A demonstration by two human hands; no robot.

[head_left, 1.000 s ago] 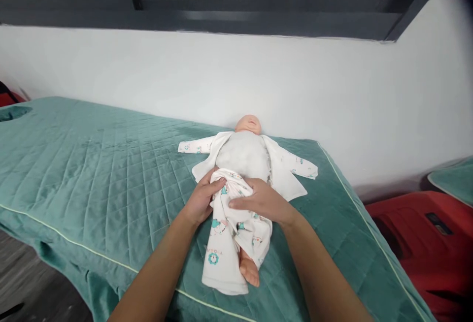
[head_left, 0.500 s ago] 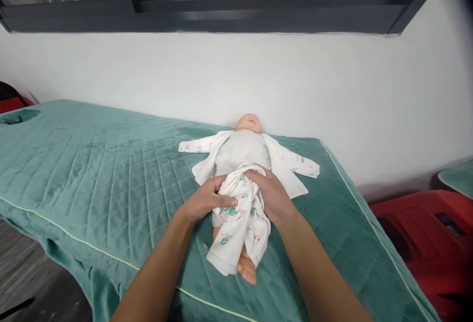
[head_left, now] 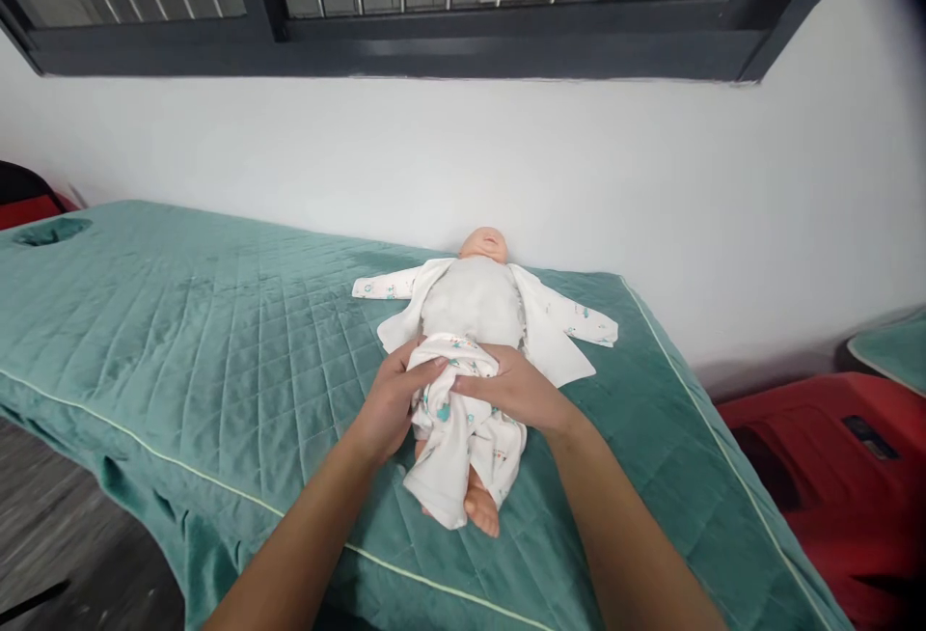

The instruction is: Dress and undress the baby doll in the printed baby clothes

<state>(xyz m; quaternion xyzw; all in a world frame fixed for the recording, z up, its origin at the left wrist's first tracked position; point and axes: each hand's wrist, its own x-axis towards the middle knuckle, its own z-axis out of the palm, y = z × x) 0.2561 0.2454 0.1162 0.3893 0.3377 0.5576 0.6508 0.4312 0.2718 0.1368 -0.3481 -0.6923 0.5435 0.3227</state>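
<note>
A baby doll [head_left: 483, 245] lies on its back, head toward the wall, with a white patterned jacket [head_left: 560, 327] spread open beneath its pale torso. White printed pants [head_left: 445, 457] are bunched over its hips and legs, and one bare foot [head_left: 481, 510] shows past a leg opening. My left hand [head_left: 399, 397] grips the pants' waist on the left side, thumb on top. From the right, my right hand [head_left: 517, 385] pinches the gathered cloth, its thumb pointing left across the front. The fingers under the cloth are hidden.
A green quilted cover [head_left: 217, 351] drapes the bed under the doll. Behind it rises a white wall [head_left: 434, 149] with a dark barred window frame [head_left: 506, 47]. A red plastic chair [head_left: 831, 477] stands at the right, and dark floor [head_left: 79, 525] shows at lower left.
Both hands have shifted their hold on the pants. My right thumb has moved down and left across the cloth, and the waist is more bunched. The view has tilted slightly.
</note>
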